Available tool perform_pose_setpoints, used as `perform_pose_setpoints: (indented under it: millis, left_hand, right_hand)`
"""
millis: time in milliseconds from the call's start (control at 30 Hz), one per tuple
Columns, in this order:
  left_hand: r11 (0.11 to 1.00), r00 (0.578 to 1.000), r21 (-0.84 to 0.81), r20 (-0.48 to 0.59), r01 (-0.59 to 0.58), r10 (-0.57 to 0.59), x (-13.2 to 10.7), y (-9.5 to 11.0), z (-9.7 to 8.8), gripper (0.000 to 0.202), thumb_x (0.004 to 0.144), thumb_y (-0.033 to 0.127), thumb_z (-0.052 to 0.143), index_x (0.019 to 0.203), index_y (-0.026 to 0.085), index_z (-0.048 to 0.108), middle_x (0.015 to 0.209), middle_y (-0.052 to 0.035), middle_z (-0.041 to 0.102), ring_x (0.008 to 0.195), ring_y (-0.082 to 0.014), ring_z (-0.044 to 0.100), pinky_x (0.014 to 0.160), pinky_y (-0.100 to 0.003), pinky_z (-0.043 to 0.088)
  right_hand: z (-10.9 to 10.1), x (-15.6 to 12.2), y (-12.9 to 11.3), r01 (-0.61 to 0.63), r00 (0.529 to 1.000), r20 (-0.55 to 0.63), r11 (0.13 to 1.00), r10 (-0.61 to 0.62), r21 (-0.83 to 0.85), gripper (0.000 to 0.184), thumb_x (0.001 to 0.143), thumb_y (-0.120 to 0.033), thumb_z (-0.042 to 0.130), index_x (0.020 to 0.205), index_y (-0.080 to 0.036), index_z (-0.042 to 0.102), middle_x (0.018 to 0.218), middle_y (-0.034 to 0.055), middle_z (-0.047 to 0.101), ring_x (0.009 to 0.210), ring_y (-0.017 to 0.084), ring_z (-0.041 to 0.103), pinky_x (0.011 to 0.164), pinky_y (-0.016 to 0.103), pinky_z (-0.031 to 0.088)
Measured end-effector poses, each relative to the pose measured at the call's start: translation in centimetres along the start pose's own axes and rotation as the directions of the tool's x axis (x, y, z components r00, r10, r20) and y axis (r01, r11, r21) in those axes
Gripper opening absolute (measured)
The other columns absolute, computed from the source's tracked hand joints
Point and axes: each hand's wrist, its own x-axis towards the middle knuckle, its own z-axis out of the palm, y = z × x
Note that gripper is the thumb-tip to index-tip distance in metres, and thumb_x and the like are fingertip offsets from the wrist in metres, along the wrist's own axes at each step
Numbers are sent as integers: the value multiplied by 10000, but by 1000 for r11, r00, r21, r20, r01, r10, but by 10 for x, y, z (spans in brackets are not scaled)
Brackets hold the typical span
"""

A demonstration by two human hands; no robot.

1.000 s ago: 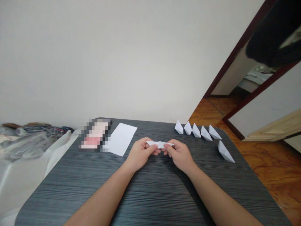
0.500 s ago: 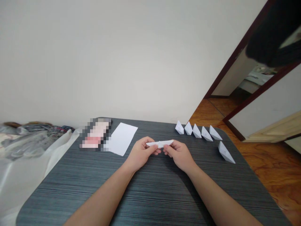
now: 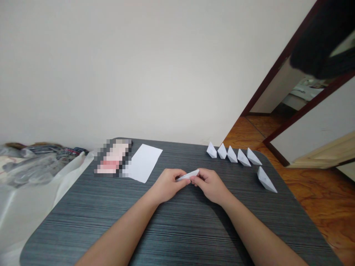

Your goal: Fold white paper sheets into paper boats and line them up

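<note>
A small folded white paper boat (image 3: 188,175) is held between my two hands over the middle of the table. My left hand (image 3: 169,184) pinches its left part, thumb on the near side and fingers behind. My right hand (image 3: 208,184) has its thumb and fingertips closed on the boat's right part. The boat tilts, its right tip higher than its left. Fingers cover part of both ends.
Several finished paper boats (image 3: 232,154) line the table's back right, with another boat (image 3: 266,180) nearer me. White paper (image 3: 145,162) lies left of centre beside a pixelated phone-like object (image 3: 112,157). The dark table (image 3: 177,229) meets the wall behind; plastic-covered fabric (image 3: 41,173) is at left.
Both hands have come slightly lower and nearer me. The paper boat has turned from nearly level to tilted, its right end up, and the fingers have shifted on it.
</note>
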Motion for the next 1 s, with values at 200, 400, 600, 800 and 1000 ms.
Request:
perform_pose_setpoints:
  millis: [200, 400, 600, 800, 1000]
  left_hand:
    - [999, 1000, 43, 29, -13, 12, -1, 2, -1, 249, 818, 307, 473, 715, 155, 642, 627, 17, 581, 564, -106, 456, 520, -213, 290]
    - [999, 1000, 42, 15, -21, 21, -2, 3, -1, 235, 819, 271, 463, 693, 160, 627, 621, 19, 572, 574, -105, 466, 533, -211, 293]
    - [998, 1000, 65, -1, 12, -12, 0, 0, 2, 247, 788, 338, 513, 686, 147, 630, 601, 16, 577, 557, -111, 451, 506, -214, 272]
    - [999, 999, 45, 43, 7, -9, -2, 2, 0, 248, 805, 292, 484, 667, 159, 642, 620, 11, 611, 569, -115, 508, 533, -215, 308]
    - [1000, 999, 21, 37, 7, -8, -2, 1, 0, 240, 808, 293, 491, 674, 159, 639, 625, 11, 621, 576, -114, 514, 539, -211, 315]
  right_hand:
    - [5, 0, -1, 9, 1000, -7, 1000, -9, 7, 204, 813, -231, 548, 622, -173, 586, 593, -9, 586, 551, 127, 505, 533, 235, 367]
    - [5, 0, -2, 43, 999, 3, 999, -43, 4, 191, 826, -234, 535, 660, -180, 612, 634, 4, 613, 576, 138, 515, 552, 245, 378]
    - [3, 0, -3, 66, 997, -23, 996, -68, -66, 215, 829, -226, 528, 630, -180, 594, 599, -1, 590, 554, 137, 496, 544, 249, 362]
    - [4, 0, -4, 82, 996, -12, 992, -83, -94, 235, 843, -230, 522, 615, -182, 551, 596, -6, 566, 555, 135, 489, 542, 249, 342]
    - [5, 0, -4, 80, 996, -26, 992, -83, -97, 235, 843, -225, 523, 612, -183, 532, 599, -9, 554, 560, 134, 485, 542, 249, 337]
